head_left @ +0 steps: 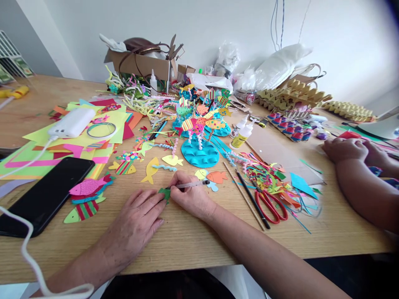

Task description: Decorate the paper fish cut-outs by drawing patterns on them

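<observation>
Near the table's front edge, my right hand [191,195] is closed around a pen [195,184], its tip down at a small green paper cutout [165,192]. My left hand [139,218] lies flat with fingers extended, the fingertips resting on the cutout's left side and covering part of it. Just beyond the hands are a yellow paper fish [151,169], an orange paper fish [217,177] and a pale yellow fish [172,160]. Left of my left hand, a pink paper fish [89,186] overlaps a black phone [46,195].
Red-handled scissors [271,207], a wooden stick [243,195] and paper scraps [268,178] lie right. A blue base [199,153] with paper fish stands centrally near glue bottles [241,135]. Coloured paper [34,162] and a white power bank [71,122] are left. Another person's arms [358,174] rest right.
</observation>
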`<state>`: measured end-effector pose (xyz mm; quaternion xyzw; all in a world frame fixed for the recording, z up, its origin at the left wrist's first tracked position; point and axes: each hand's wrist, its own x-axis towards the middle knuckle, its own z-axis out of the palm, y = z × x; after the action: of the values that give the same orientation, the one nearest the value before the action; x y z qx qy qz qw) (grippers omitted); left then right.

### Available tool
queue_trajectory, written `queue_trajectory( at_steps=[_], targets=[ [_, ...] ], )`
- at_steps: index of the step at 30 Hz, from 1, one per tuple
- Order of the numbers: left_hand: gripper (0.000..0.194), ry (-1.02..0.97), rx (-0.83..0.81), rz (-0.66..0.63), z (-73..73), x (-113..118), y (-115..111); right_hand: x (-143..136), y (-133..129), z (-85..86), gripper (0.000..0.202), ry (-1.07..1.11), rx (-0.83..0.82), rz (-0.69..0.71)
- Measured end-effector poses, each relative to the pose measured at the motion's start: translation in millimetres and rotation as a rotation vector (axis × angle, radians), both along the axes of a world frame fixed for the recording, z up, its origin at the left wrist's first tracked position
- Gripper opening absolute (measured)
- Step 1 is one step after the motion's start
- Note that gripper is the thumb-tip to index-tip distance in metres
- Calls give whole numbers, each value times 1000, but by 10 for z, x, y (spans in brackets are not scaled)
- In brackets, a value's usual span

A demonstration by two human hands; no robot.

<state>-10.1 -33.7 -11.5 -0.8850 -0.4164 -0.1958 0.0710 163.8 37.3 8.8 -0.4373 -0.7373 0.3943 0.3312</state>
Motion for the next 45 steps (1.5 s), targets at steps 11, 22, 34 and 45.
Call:
queue_trajectory(
  at_steps=[11, 22, 34, 45],
  targets=[
    [32, 4, -10, -7, 22, -8, 10, 10, 6, 26, 12, 46, -19, -12],
    [33, 8, 25, -18, 9, 2, 11, 15, 7, 35, 14, -3, -37, 21],
    [33, 22, 11, -7, -2, -4, 4, 5, 16, 23, 13, -21, 8, -23],
    [33, 41, -42, 1, 38, -7, 16, 9, 25, 34, 12, 13, -30, -31]
  ],
)
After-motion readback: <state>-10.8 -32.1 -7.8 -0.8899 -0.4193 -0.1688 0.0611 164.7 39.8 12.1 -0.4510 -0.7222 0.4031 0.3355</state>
